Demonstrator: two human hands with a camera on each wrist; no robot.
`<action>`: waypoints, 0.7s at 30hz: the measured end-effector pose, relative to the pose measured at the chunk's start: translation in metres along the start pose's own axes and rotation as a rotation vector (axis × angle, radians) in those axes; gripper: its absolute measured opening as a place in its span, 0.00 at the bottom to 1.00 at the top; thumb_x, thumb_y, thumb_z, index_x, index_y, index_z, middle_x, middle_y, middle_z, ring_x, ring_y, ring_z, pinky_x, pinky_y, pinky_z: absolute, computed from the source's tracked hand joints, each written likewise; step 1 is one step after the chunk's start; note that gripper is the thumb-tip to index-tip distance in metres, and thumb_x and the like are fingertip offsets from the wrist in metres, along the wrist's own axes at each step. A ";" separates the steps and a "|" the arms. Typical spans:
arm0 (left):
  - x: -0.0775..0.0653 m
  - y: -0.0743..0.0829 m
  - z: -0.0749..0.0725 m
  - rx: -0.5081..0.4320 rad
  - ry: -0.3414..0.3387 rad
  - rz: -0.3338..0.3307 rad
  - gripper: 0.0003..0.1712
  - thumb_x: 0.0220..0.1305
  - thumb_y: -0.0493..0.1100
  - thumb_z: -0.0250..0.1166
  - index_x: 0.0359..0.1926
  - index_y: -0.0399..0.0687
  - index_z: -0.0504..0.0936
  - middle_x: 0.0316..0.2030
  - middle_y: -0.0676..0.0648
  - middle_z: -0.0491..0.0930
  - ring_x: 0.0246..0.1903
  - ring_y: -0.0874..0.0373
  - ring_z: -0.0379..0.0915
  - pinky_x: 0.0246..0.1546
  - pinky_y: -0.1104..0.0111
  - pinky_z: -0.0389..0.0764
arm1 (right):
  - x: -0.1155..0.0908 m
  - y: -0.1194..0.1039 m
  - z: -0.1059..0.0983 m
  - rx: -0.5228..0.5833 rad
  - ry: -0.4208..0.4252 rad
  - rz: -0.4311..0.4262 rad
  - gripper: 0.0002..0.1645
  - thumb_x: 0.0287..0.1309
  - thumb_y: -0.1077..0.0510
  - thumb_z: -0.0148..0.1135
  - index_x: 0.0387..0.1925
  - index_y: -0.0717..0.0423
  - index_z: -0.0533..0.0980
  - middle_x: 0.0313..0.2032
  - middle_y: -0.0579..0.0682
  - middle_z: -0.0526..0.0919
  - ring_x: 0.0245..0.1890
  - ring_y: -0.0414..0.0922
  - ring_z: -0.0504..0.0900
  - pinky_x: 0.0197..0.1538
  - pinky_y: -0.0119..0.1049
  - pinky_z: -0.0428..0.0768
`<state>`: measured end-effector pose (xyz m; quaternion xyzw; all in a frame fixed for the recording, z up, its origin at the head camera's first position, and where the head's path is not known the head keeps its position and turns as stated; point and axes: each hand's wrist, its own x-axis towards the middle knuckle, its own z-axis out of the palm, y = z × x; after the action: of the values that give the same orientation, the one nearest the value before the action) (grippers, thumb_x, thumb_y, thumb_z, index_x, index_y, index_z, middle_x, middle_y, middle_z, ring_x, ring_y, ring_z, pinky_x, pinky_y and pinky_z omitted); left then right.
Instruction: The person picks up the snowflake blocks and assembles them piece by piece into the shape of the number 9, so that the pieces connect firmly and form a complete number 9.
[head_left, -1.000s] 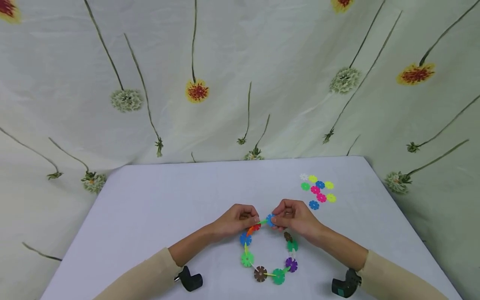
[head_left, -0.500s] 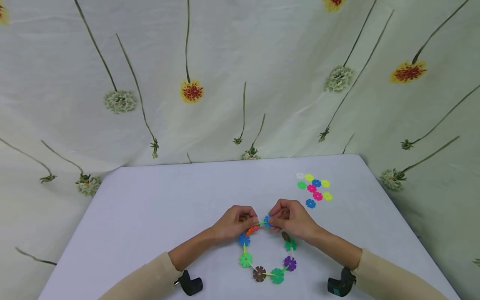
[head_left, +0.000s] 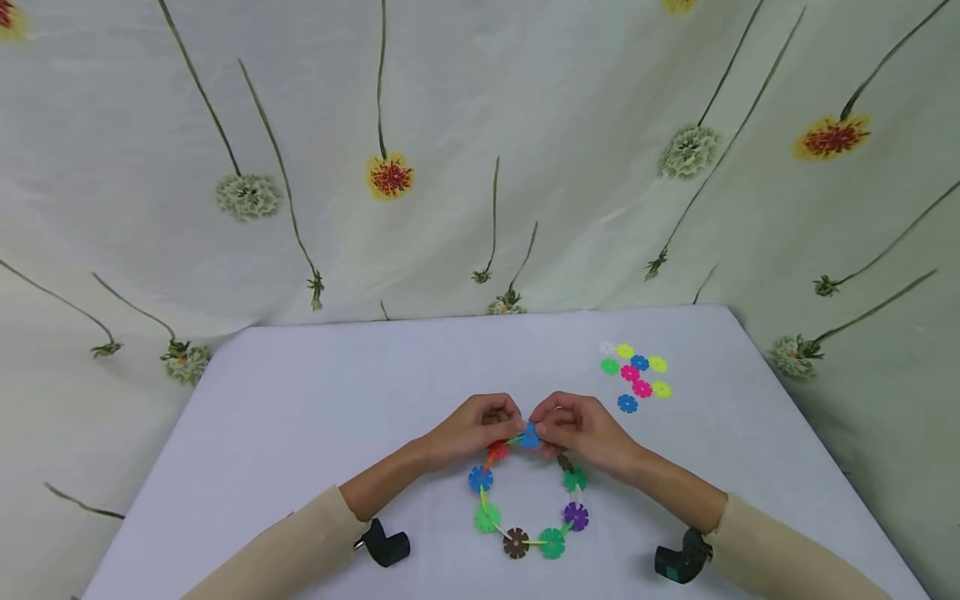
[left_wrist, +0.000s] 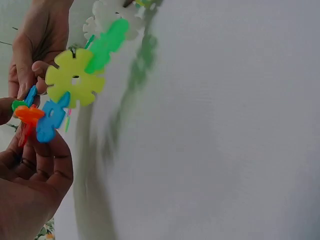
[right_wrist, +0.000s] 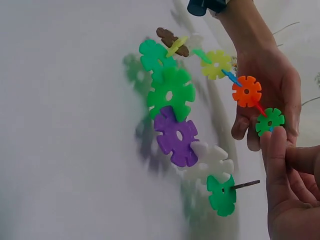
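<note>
From my remote seat I see beige sleeves [head_left: 787, 546] nearest, then a chain of notched, flower-shaped plastic discs [head_left: 552, 543], slotted together at angles, curving in a nearly closed loop over the smooth white table [head_left: 360, 383]. On the loop's far side, the left hand [head_left: 480, 427] pinches it by a green disc [right_wrist: 263, 120]; the right hand [head_left: 588, 429] grips a blue disc [head_left: 529, 436]. The brown end disc [right_wrist: 246, 184] sits apart. Beyond, loose flat discs [head_left: 641, 389] lie clustered; behind, creased flower-print fabric [head_left: 450, 83] hangs.
</note>
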<state>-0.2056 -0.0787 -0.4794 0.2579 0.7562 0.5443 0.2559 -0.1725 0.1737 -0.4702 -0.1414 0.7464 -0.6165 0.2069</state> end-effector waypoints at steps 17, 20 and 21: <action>0.000 0.005 0.002 0.100 0.054 -0.086 0.09 0.75 0.45 0.65 0.43 0.44 0.84 0.28 0.51 0.77 0.26 0.62 0.69 0.34 0.73 0.73 | -0.024 0.012 -0.025 -0.528 0.011 -0.052 0.08 0.69 0.49 0.72 0.45 0.45 0.83 0.37 0.39 0.85 0.39 0.36 0.82 0.45 0.29 0.81; 0.000 0.002 0.002 0.103 0.059 -0.093 0.10 0.75 0.46 0.65 0.43 0.42 0.84 0.27 0.52 0.77 0.27 0.62 0.69 0.34 0.73 0.73 | -0.029 0.018 -0.024 -0.585 -0.032 -0.076 0.09 0.66 0.48 0.74 0.43 0.42 0.83 0.36 0.37 0.84 0.38 0.36 0.80 0.43 0.29 0.80; -0.001 0.001 0.002 0.105 0.062 -0.095 0.11 0.75 0.45 0.65 0.43 0.42 0.85 0.27 0.53 0.77 0.27 0.62 0.69 0.34 0.73 0.72 | -0.030 0.019 -0.023 -0.600 -0.039 -0.091 0.08 0.66 0.48 0.75 0.42 0.42 0.84 0.36 0.36 0.84 0.38 0.36 0.80 0.43 0.30 0.80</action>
<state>-0.2037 -0.0775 -0.4785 0.2180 0.8026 0.4988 0.2440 -0.1560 0.2113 -0.4816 -0.2412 0.8840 -0.3742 0.1425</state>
